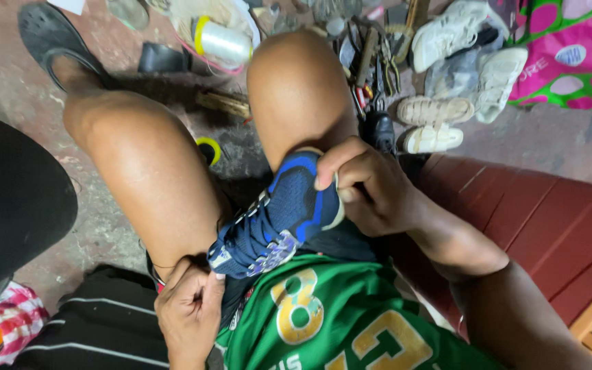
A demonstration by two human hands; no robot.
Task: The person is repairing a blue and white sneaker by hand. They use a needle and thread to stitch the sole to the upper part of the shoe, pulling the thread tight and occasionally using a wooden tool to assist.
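A blue and black sports shoe [279, 216] lies wedged between my bare knees, toe toward my right knee. My right hand [371, 188] is closed around the shoe's toe end, thumb pressed on the blue upper. My left hand [190, 308] sits at the shoe's heel end near my lap, fingers curled against it; whether it pinches something thin such as a thread I cannot tell. My green jersey [337, 322] fills the bottom middle.
On the concrete floor ahead lie a spool of white thread [222, 41], scattered hand tools [371, 62], several white shoes [460, 62], a yellow tape roll [208, 149] and a pink and green bag [570, 55]. A red bench [549, 226] is at right, a black sandal [53, 38] on my left foot.
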